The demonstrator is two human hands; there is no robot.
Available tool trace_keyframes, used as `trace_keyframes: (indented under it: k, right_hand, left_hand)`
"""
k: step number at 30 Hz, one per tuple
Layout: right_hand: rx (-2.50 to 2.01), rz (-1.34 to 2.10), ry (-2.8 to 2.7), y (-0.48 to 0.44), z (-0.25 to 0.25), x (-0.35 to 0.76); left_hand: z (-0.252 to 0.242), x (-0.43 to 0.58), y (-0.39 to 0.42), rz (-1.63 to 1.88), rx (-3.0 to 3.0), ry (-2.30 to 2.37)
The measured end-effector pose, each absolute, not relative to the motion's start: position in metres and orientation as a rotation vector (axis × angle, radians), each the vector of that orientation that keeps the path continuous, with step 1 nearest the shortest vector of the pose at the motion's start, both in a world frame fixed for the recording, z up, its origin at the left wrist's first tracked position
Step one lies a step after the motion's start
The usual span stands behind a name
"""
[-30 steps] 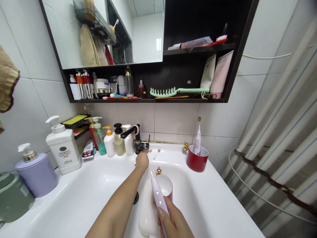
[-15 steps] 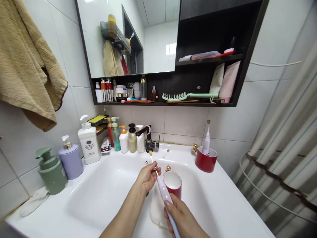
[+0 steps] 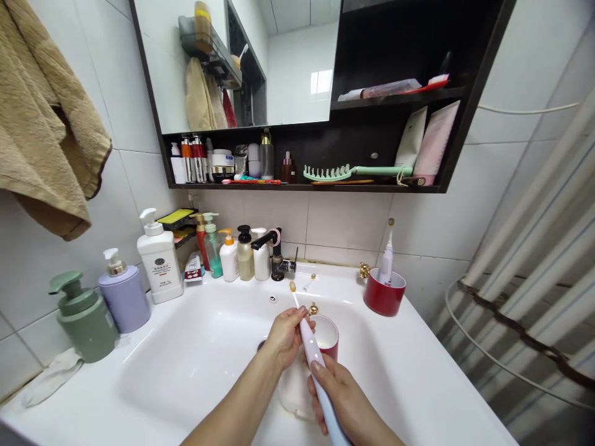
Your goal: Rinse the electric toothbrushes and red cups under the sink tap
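Two hands meet over one electric toothbrush handle (image 3: 316,365), low in the view; the clock directions here are taken from that handle. The right hand (image 3: 334,390) is wrapped around its pale body, covering much of the middle, and the lower end runs off the bottom edge. The left hand (image 3: 286,337) pinches a thin brush head (image 3: 292,287), which points toward eleven o'clock. The fingertips hide the join, so whether the head is seated on the handle cannot be told.

A red cup with a white inside (image 3: 331,352), partly covered by handle and hands, stands in the sink (image 3: 209,359) toward one o'clock. A white object (image 3: 292,393) at seven to eight o'clock is mostly hidden, its shape unclear. The dark drain (image 3: 261,344), between nine and ten, shows only in part beside the left wrist. The towel (image 3: 46,124) at ten is cut off by the picture's edges.

Brush heads count three: the pinched one, one loose head (image 3: 308,283) at twelve, and one on the upright toothbrush (image 3: 387,263) in a red holder (image 3: 385,300) at two. Eight pump bottles (image 3: 160,263) line the rim from nine to eleven.
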State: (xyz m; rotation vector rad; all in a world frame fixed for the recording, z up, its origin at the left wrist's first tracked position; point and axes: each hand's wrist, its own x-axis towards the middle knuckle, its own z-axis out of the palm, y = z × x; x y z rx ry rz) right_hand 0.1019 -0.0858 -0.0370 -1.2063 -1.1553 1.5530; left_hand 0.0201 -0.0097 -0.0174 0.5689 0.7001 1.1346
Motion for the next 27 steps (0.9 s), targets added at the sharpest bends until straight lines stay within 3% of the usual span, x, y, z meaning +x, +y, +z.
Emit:
trace_keyframes:
  k: [7, 16, 21, 27]
  right_hand:
    - [-1.103, 1.659, -1.059, -0.087, -0.032, 0.104]
    - [-1.087, 1.608, -1.038, -0.088, -0.029, 0.101]
    - [-1.183, 1.374, -1.183, -0.087, -0.033, 0.100]
    - [-1.123, 1.460, -1.182, -0.089, -0.024, 0.098]
  left_hand:
    - [-0.015, 0.024, -0.015, 1.121, 0.591, 0.685]
    - [-0.010, 0.026, -0.017, 1.119, 0.627, 0.570]
    - [-0.007, 0.029, -0.019, 1.160, 0.645, 0.556]
    - [-0.002, 0.026, -0.020, 1.193, 0.721, 0.607]
